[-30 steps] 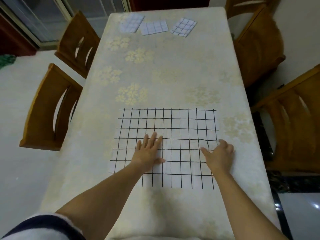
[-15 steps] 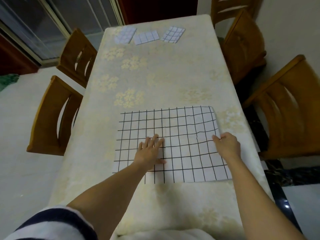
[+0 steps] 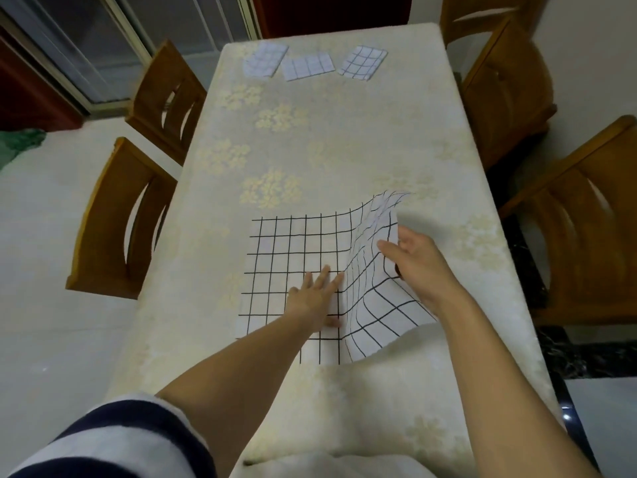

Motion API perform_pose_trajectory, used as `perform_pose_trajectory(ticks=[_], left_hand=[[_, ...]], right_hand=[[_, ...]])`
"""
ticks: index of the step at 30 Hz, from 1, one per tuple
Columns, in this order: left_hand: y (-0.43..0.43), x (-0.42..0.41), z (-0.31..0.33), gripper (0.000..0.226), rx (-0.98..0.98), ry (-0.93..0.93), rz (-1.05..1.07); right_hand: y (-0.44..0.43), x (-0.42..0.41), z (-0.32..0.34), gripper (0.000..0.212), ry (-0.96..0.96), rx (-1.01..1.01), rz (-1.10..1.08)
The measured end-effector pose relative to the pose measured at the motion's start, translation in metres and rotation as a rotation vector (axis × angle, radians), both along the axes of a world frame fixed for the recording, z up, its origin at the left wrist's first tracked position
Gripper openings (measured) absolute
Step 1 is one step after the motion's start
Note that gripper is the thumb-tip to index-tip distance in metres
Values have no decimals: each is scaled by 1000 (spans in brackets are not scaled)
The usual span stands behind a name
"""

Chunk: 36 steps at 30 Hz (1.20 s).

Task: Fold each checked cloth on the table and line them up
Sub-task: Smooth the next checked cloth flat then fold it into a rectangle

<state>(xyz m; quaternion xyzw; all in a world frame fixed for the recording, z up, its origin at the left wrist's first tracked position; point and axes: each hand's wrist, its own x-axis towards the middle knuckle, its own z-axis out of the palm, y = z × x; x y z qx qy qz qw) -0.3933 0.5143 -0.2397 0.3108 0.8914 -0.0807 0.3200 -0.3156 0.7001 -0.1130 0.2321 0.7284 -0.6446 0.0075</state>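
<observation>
I see a long table (image 3: 344, 139) under a cream flowered cover, on a pale floor, with a glass door (image 3: 103, 46) at 11 o'clock. Two wooden chairs stand at 9 and 10 o'clock (image 3: 117, 219) (image 3: 165, 94); I cannot count those on the right cleanly.

I count three folded cloths in a row at 12 o'clock (image 3: 264, 59) (image 3: 307, 66) (image 3: 362, 62), and one open checked cloth (image 3: 293, 263) at centre.

My left hand (image 3: 313, 298) presses flat, fingers straight, on its middle. My right hand (image 3: 424, 263) pinches its 3 o'clock edge.

Half a second ago the cloth lay flat; now its right half stands up, curling toward 9 o'clock.
</observation>
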Motion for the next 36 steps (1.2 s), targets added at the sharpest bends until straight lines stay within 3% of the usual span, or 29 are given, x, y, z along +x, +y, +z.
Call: perform_pose_trajectory(ticks=[5,9,13,16,19,20,22,26,29,32,36], left_hand=[[-27,-7,-5,90,251,-35,113],[-71,-18,-14,80,384,55,248],[-120,-22,-11,75,363,78,431],[-151,-21,-13,72,276,88,410],[-173,-23,-18,67,259,52,354],[-177,-24,-19,65,259,44,349],[-185,-25,-19,66,271,20,345],[-201,-24,-26,59,378,59,348],[-216,-23,-34,55,515,18,441],[-230,-26,-32,53,601,-77,509],[-239,-32,-30,56,582,-75,408]], right_hand=[[-46,-31,6,26,-47,-57,83],[-88,-53,1,28,-78,-52,179],[-132,-72,-21,23,-125,-83,214],[-161,-81,-44,13,-171,-75,197],[-182,-82,-62,62,-226,-140,172],[-187,-79,-68,68,-220,-139,176],[-192,-70,-79,64,-185,4,189],[-182,-39,-113,60,-81,580,346],[-185,-18,-135,78,-251,844,569],[-193,-9,-146,85,-331,920,675],[-201,-7,-152,86,-371,944,688]])
